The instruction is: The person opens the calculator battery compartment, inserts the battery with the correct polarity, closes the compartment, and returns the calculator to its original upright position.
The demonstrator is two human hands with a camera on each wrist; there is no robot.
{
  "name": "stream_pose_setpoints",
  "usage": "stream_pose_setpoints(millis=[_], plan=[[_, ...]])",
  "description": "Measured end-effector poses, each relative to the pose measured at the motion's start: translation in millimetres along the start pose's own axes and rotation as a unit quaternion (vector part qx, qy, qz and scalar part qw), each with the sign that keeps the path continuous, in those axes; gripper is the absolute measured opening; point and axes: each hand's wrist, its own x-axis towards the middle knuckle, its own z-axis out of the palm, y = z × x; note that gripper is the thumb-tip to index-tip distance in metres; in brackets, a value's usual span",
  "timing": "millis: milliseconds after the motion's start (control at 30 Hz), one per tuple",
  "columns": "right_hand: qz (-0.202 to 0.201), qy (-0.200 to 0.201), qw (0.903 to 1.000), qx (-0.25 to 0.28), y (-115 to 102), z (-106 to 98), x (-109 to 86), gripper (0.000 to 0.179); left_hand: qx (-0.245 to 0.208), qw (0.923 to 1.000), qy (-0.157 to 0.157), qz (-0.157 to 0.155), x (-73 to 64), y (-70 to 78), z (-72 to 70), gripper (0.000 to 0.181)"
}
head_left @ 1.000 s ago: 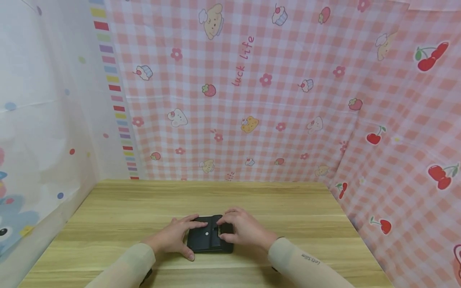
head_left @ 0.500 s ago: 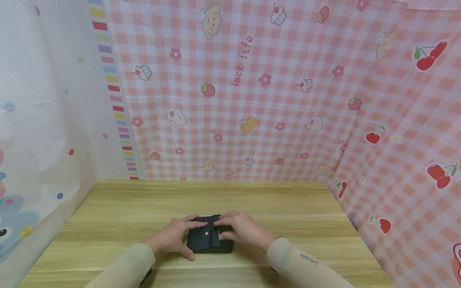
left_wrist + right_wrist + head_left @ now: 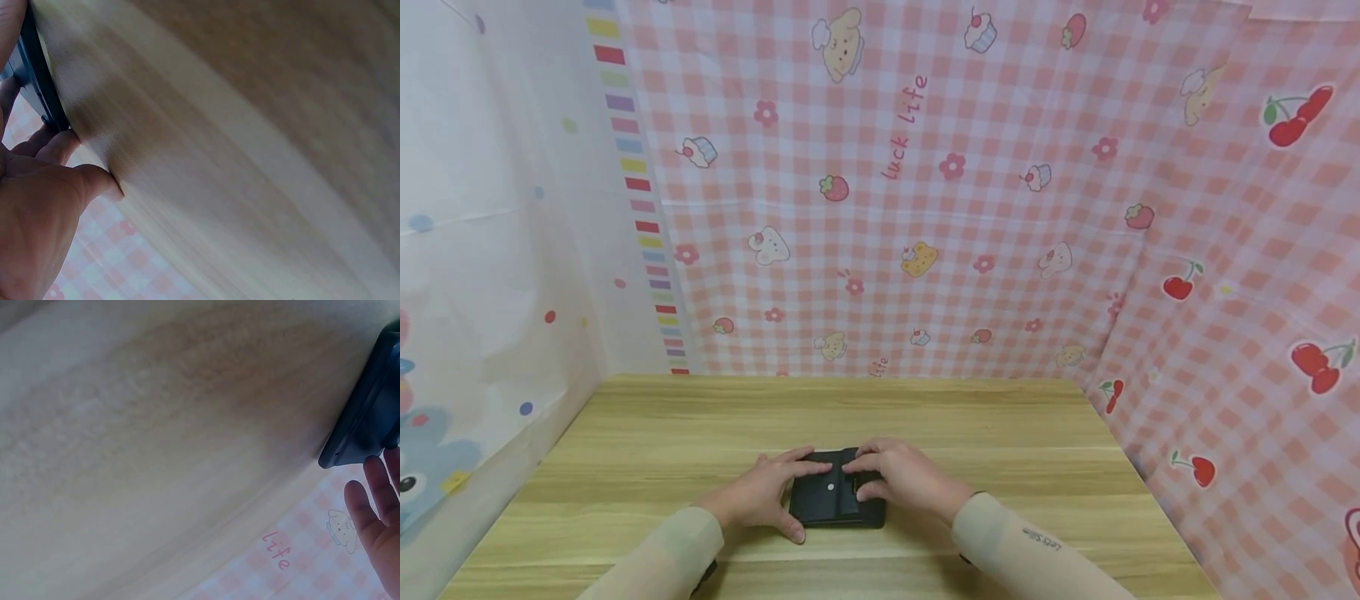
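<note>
A black wallet (image 3: 814,500) with a small round silver snap lies on the wooden table. My left hand (image 3: 762,492) holds it from the left: its index finger stretches over the top, and its thumb sits at the near left corner. Seen from the left wrist, fingertips of that hand (image 3: 37,212) meet the dark edge. On the wallet's right half, my right hand (image 3: 904,479) pinches at a small slot or strap with thumb and forefinger; I cannot tell what lies between them. In the right wrist view, outer fingers of that hand (image 3: 381,512) reach toward the wallet's far edge.
The wooden table (image 3: 700,417) runs back to a pink checked cloth (image 3: 880,208) hung behind it. A white dotted cloth (image 3: 497,250) borders the left side, and a cherry-print cloth (image 3: 1247,333) borders the right.
My right hand has shifted slightly left over the wallet, and a small tan piece near its thumb no longer shows. The left hand and the wallet stay in place.
</note>
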Motion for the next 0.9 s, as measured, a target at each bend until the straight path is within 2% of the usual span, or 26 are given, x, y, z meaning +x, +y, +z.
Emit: stream_pose_setpoints(millis=[567,900], plan=[[-0.029,-0.016,0.9964,-0.078,-1.7,0.8,3.8,0.045,-0.005,1.0,-0.001,-0.002,-1.4,2.4,-0.7,0.102],[-0.017,-0.031,0.9952,-0.092,-2.5,1.4,3.7,0.046,-0.006,1.0,-0.001,0.001,-1.4,2.4,-0.7,0.102]])
